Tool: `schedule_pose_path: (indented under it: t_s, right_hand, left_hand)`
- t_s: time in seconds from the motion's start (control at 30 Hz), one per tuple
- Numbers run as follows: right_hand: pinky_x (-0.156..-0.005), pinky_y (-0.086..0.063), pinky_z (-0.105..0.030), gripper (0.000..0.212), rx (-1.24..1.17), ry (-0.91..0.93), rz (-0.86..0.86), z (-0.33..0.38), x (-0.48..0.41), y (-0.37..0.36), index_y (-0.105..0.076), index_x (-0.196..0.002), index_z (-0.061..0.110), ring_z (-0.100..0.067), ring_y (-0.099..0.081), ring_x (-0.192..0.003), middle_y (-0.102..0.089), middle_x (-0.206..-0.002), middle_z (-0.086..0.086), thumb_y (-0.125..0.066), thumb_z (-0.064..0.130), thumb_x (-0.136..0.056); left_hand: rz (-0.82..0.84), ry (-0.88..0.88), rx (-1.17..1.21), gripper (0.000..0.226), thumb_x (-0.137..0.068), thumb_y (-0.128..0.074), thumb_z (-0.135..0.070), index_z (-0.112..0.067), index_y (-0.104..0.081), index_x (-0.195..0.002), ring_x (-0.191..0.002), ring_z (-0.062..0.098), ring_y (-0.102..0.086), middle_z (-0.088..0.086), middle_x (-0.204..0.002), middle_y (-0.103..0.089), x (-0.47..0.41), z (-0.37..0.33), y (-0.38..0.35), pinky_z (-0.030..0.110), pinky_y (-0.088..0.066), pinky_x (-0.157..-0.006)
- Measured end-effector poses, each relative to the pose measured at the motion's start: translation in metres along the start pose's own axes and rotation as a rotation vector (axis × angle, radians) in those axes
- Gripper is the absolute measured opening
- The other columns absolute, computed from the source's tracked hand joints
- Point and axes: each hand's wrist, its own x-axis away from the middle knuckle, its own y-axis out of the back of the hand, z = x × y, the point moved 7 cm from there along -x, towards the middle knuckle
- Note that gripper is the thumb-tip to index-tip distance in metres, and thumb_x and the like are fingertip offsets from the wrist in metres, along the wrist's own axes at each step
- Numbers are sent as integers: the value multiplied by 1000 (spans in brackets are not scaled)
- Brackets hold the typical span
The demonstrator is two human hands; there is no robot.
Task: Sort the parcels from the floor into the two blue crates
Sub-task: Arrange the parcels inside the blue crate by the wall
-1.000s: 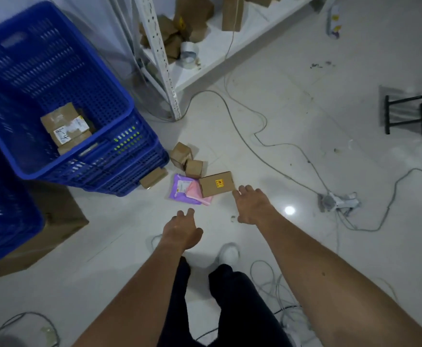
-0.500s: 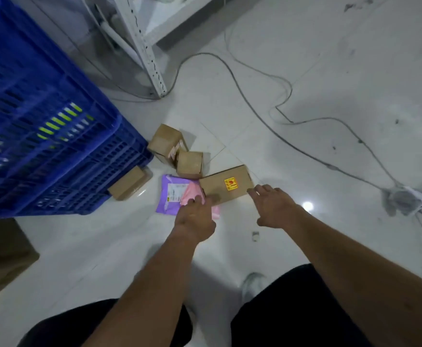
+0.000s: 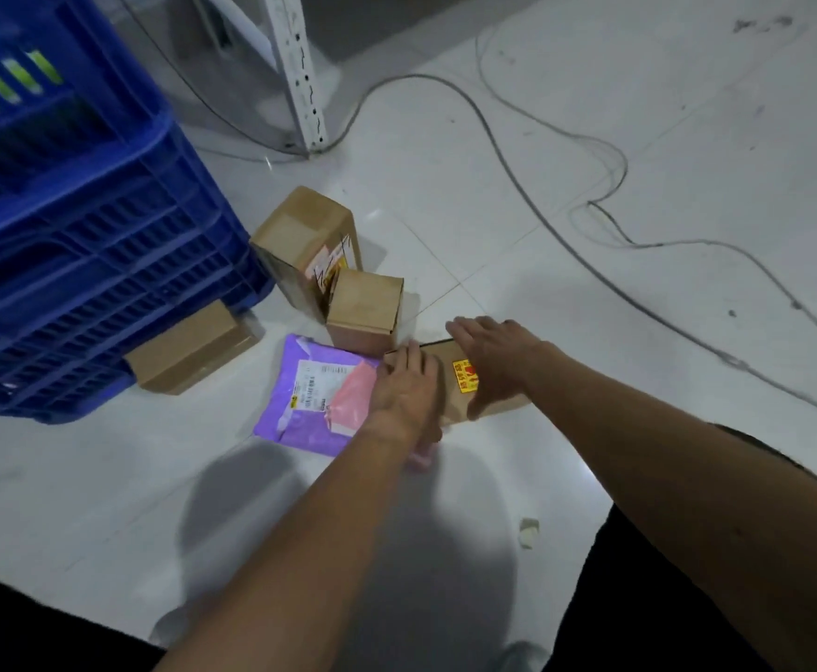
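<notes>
A flat brown box (image 3: 451,397) with a yellow sticker lies on the white floor. My right hand (image 3: 493,361) spans its top, fingers over the far edge and thumb hooked at the near edge. My left hand (image 3: 404,395) rests on the box's left end with fairly straight fingers, covering part of a pink mailer (image 3: 350,397) that lies on a purple mailer (image 3: 295,409). Behind them stand a small cube box (image 3: 365,308) and a taller brown box (image 3: 299,235). A blue crate (image 3: 81,244) fills the left; its inside is hidden.
Another flat brown box (image 3: 193,354) lies tucked against the crate's base. A white shelf leg (image 3: 302,70) stands behind the parcels. Grey cables (image 3: 542,215) trail across the floor on the right. A small white scrap (image 3: 528,532) lies near my right leg.
I have bent lower and the parcels are closer. My right hand moved left onto the sticker box and now spans it; my left hand slid forward onto its left end.
</notes>
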Motion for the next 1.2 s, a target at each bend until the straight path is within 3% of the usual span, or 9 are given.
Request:
schedule_pose_path:
  t_s: [0.1,0.23,0.37,0.57,0.73,0.83,0.93,1.03,1.2]
  right_hand:
    - [-108,-36,-46,142,106,16,38,20,-12,-22,-8,-154,11,-29,-28,-140,-18,-158,-9,-80,72,-48]
    - [-106,-37,-48,137,108,5,-47,25,-17,-32,-9,-153,9,-33,-26,-139,-24,-152,-11,-83,62,-51]
    - [-99,-40,-47,136,84,-20,-49,7,-9,-39,-14,-151,11,-27,-37,-129,-33,-145,-7,-83,59,-44]
    - [-89,-44,-46,134,118,-3,-65,10,-1,-34,-16,-150,12,-25,-47,-116,-38,-134,-6,-84,60,-45]
    - [-89,-43,-47,128,134,52,-98,18,24,-7,-21,-150,16,-26,-46,-114,-40,-134,-6,-77,70,-48]
    - [-92,-43,-47,128,110,57,-83,28,53,13,-18,-151,14,-26,-44,-115,-38,-135,-7,-71,76,-52]
    - [-91,-42,-46,130,64,64,-47,39,96,52,-16,-152,11,-26,-42,-115,-37,-132,-9,-68,78,-53]
    - [-91,-43,-44,127,19,62,-52,46,147,115,-17,-151,12,-24,-44,-112,-40,-128,-7,-68,74,-53]
    - [-94,-45,-45,126,-7,100,-65,59,234,244,-15,-149,13,-25,-47,-112,-41,-128,-7,-65,75,-52]
  left_hand:
    - [-71,45,58,80,-84,-69,-40,-9,-26,-144,-144,35,-24,20,-156,-21,-9,7,-15,45,-32,-112]
    - [-76,40,140,99,-65,-81,-51,-11,-29,-139,-137,32,-30,16,-147,-28,-9,14,-26,44,-39,-107]
    - [-87,7,172,98,-68,-79,-50,-10,-28,-140,-137,31,-29,15,-148,-28,-5,17,-26,45,-40,-106]
    - [-94,2,233,125,-64,-81,-56,-8,-8,-153,-150,32,-13,15,-161,-12,-6,16,-25,48,-26,-119]
    - [-119,-20,260,111,-55,-83,-57,-12,-26,-140,-125,26,-39,9,-135,-36,11,17,0,41,-42,-104]
    - [-75,-30,259,115,-44,-86,-61,-15,-30,-133,-114,23,-42,6,-126,-38,40,20,26,40,-48,-95]
    - [-23,-44,308,120,-43,-93,-53,-17,-28,-138,-120,23,-38,4,-131,-34,83,23,69,41,-46,-98]
    - [-19,-17,346,115,-49,-94,-34,-17,-29,-142,-128,24,-34,4,-136,-32,137,29,135,42,-46,-100]
    - [-26,34,288,114,-52,-93,-34,-18,-27,-144,-131,24,-33,5,-138,-33,233,41,262,37,-43,-104]
